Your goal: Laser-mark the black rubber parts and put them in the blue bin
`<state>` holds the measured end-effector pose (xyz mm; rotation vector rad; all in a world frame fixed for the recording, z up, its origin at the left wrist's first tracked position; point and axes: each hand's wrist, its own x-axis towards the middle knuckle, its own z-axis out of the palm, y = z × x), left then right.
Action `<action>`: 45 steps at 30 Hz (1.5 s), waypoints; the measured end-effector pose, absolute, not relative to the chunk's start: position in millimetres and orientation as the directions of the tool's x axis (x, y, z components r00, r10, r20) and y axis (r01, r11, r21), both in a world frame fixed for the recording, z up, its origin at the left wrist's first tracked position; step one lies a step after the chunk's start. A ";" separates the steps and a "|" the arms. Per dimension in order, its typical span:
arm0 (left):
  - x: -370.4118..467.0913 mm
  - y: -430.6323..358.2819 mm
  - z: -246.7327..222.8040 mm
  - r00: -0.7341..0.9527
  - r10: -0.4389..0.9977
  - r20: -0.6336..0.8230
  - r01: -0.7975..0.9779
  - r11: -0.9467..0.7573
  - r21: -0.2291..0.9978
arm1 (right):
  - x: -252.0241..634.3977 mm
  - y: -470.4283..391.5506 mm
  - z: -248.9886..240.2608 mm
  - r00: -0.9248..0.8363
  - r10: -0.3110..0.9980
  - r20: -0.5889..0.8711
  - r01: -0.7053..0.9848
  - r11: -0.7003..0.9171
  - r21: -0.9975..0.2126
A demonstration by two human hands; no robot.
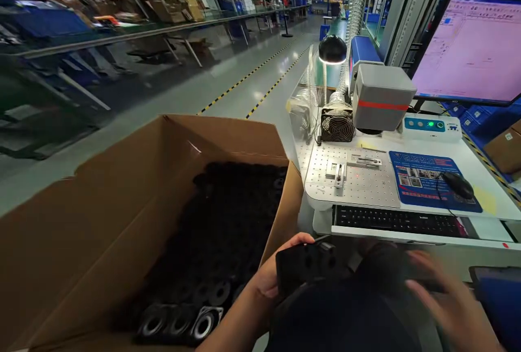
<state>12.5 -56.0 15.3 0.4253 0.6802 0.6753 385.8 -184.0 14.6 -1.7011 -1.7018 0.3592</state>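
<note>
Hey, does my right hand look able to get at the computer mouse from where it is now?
Probably yes. Your right hand, though blurred, looks open and sits on the near side of the keyboard. The mouse lies uncovered on its pad; you'd just reach over the keyboard shelf.

The mouse pad (427, 178) is coloured blue; the floor tape (264, 94) is striped yellow and black, the blurred crate (51, 22) apparently blue.

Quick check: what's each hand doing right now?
Left hand: closed, holding a black part.
Right hand: open, fingers apart and motion-blurred, nothing visible in its grip.
</note>
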 end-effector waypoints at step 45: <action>-61.2 -6.9 -62.7 0.564 0.762 -0.319 -0.454 0.609 0.651 | 336.9 114.9 3.5 0.151 0.971 0.186 0.906 -0.060 -0.419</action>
